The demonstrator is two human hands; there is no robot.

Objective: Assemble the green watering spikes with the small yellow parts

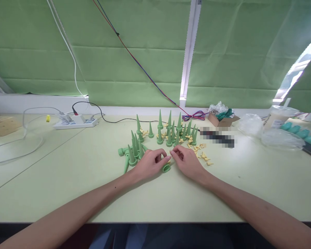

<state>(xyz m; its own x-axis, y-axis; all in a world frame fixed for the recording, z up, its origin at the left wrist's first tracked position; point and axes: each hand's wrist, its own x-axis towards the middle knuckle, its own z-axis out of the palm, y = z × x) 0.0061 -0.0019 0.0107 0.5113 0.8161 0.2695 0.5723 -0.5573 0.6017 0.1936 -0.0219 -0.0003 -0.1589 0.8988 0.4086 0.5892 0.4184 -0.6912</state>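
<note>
My left hand point(152, 163) is closed around a green cone piece, whose round open end point(166, 168) points toward me below the fingers. Close to its right, my right hand point(188, 162) has thumb and index finger pinched on a small yellow piece point(170, 151), near the left fingertips. Behind both hands stand several green cones point(160, 137), tips up, with small yellow pieces scattered among them. More green cones point(132, 159) stand or lie left of my left hand. Several loose yellow pieces point(204, 156) lie beyond and right of my right hand.
A white power strip point(75, 122) with cables sits at the back left, near a cardboard piece point(3, 126). At the back right are a small cardboard box point(223, 120), plastic bags point(282, 139), a drink cup point(276, 117) and teal pieces point(303, 133). The table's front edge runs below my forearms.
</note>
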